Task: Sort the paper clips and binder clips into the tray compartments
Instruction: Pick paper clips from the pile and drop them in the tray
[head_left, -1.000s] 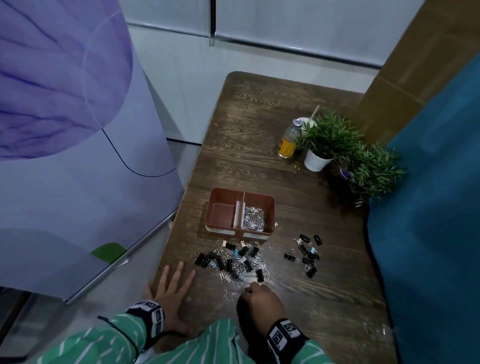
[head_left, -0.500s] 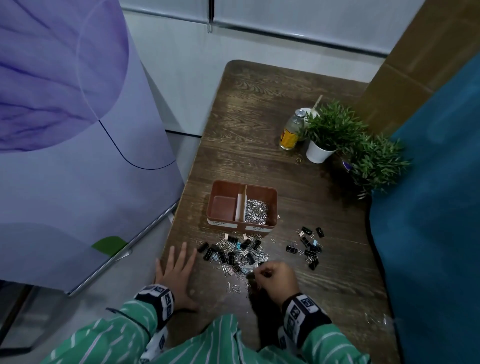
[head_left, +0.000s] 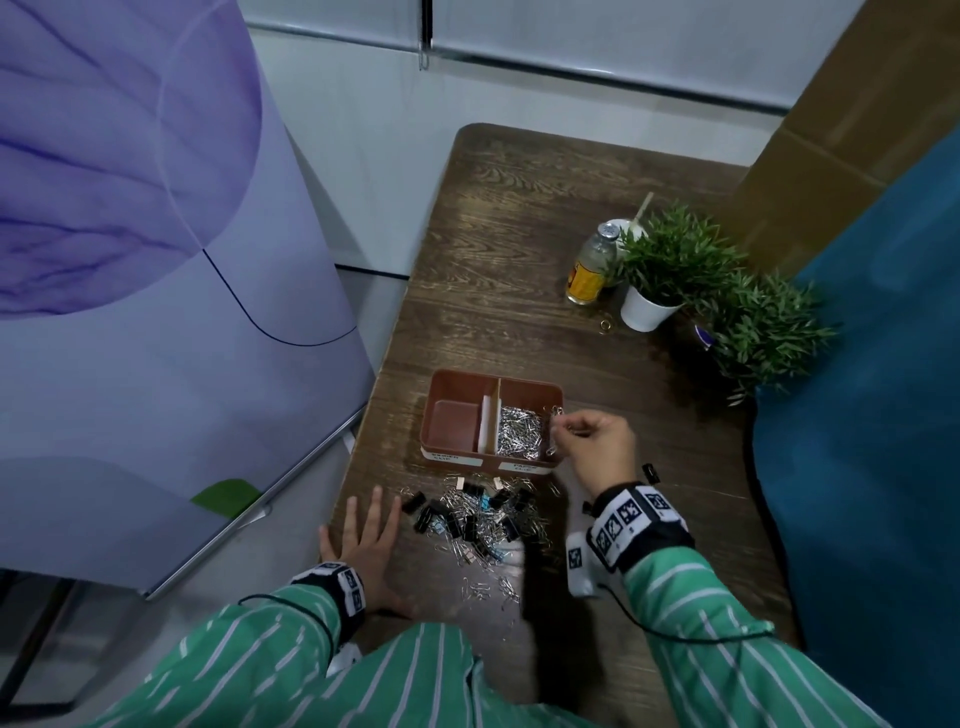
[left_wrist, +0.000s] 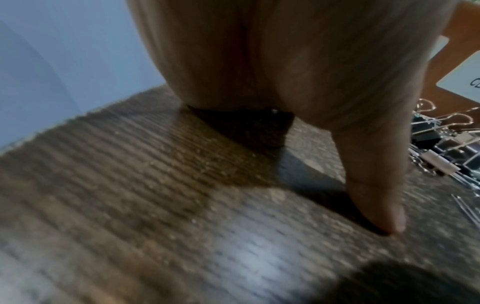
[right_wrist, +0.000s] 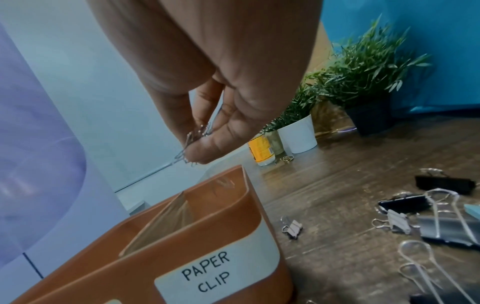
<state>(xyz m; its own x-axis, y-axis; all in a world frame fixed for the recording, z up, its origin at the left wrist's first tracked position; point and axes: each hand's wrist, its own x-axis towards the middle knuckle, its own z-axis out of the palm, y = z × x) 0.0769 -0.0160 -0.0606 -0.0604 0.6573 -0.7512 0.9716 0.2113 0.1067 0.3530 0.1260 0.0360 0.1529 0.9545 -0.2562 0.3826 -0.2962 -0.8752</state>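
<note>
A brown two-compartment tray (head_left: 452, 387) (right_wrist: 249, 207) stands mid-table; its right side, labelled PAPER CLIP (right_wrist: 207, 273), holds silver paper clips (head_left: 519, 439), and the left side looks bare. My right hand (head_left: 558, 428) (right_wrist: 197, 142) hovers over the tray's right rim, pinching a small bunch of paper clips (right_wrist: 193, 136). A mixed pile of black binder clips and paper clips (head_left: 478, 519) lies in front of the tray. My left hand (head_left: 363, 535) (left_wrist: 374, 205) rests flat on the table left of the pile, fingers spread.
More binder clips (right_wrist: 439, 218) lie on the table right of the tray. At the back right stand a bottle (head_left: 589, 270), a white-potted plant (head_left: 660, 275) and a dark-potted plant (head_left: 763, 327). A purple panel (head_left: 156, 260) flanks the left, blue fabric (head_left: 872, 415) the right.
My right hand has risen from the pile with paper clips and moved forward over the tray's right compartment. The left hand stays flat in place.
</note>
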